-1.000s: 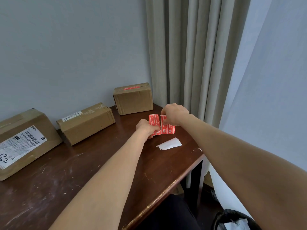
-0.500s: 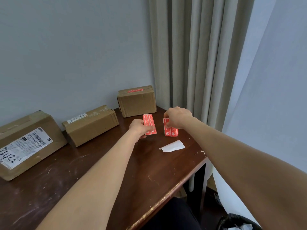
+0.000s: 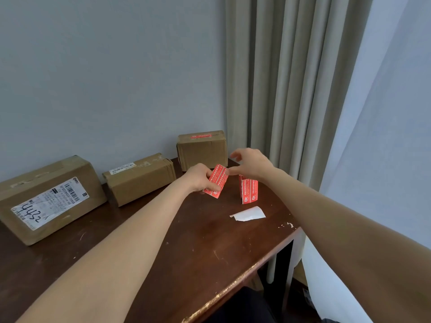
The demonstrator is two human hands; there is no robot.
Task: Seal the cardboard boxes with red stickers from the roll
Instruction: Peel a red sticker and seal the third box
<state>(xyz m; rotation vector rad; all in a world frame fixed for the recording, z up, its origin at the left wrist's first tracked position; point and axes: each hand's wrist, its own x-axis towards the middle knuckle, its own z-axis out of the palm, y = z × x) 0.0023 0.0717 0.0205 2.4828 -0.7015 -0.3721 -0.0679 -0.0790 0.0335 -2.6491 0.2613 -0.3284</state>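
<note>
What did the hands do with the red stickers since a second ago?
The left hand pulled one red sticker away to the left and still pinches it. The right hand let go of the rest of the stickers, lifted, and spread its fingers toward the held one. The cardboard boxes and white paper scrap stayed put on the table.

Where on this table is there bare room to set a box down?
Bare table runs from the big box and middle box to the front edge, left of the paper. The far right corner is crowded: far box, left hand, right hand, sticker, roll.
</note>
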